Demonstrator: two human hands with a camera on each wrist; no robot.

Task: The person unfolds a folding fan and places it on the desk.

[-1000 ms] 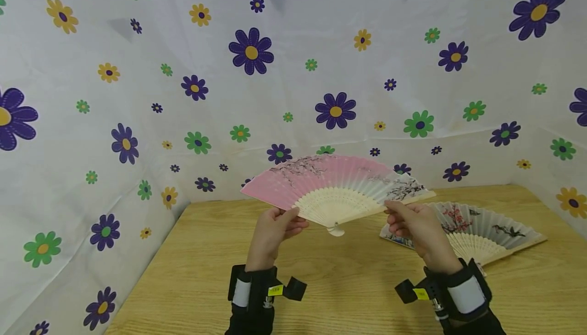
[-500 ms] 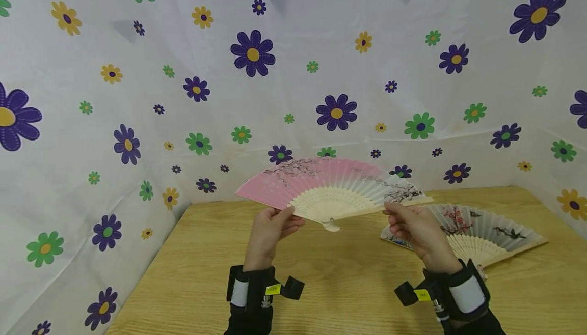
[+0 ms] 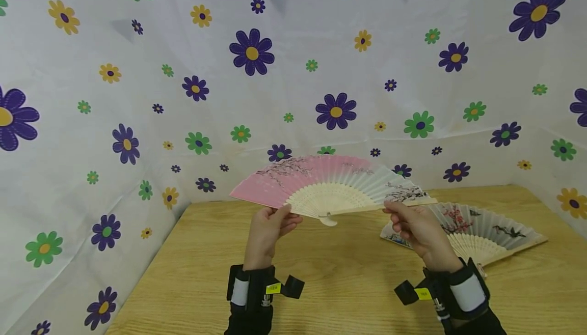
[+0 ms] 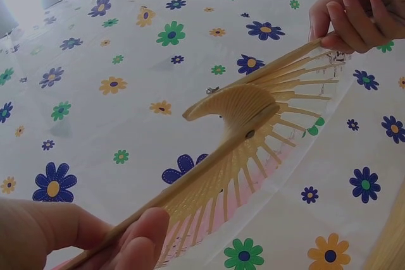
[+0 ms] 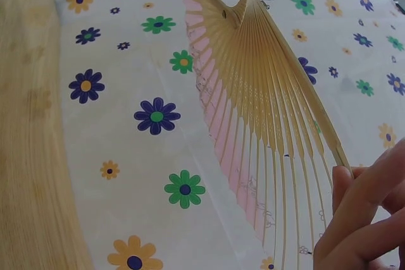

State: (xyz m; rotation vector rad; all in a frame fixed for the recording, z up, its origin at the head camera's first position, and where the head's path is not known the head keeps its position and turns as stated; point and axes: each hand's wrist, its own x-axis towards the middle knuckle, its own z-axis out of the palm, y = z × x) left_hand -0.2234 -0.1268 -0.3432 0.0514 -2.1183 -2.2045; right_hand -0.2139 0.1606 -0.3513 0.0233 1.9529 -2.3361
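Observation:
A pink-and-white folding fan (image 3: 327, 195) with blossom branches is spread wide above the table, its pale ribs meeting at a pivot low in the middle. My left hand (image 3: 270, 230) pinches the left outer rib between thumb and fingers. On the other side my right hand (image 3: 419, 228) pinches the right outer rib the same way. Seen from beneath in the left wrist view, the ribs (image 4: 253, 118) splay out from the riveted base. The right wrist view shows the right fingers (image 5: 367, 213) at the guard stick's end.
A second folding fan (image 3: 481, 233), white with red blossoms and birds, lies spread on the wooden table (image 3: 220, 274) at the right, partly behind my right hand. A white cloth with printed flowers (image 3: 293, 85) hangs along the back and sides.
The pink-and-white fan has tilted slightly, its left end shifting a little left and its pivot rising a little. Both hands keep their pinch, and the second fan stays put.

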